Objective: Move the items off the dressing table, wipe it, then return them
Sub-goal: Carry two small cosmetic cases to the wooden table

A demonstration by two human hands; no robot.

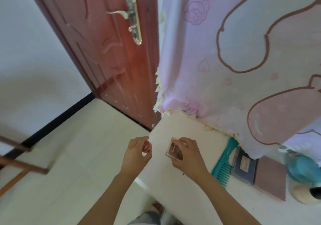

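In front of the red-brown door (107, 51), the left grip (136, 152) is curled round a small round pink pot (147, 146), held just off the left edge of the white bench (182, 198). Beside it the right grip (188, 155) pinches a clear-cased brown compact (174, 152) low over the bench; whether it touches is unclear. Further right on the bench lie a teal comb (224, 164), a dark blue case (244, 165) and a flat mauve box (271, 179) side by side, then a blue bottle (302, 167) and a cream puff (300, 194), below a pink patterned cloth (225, 51).
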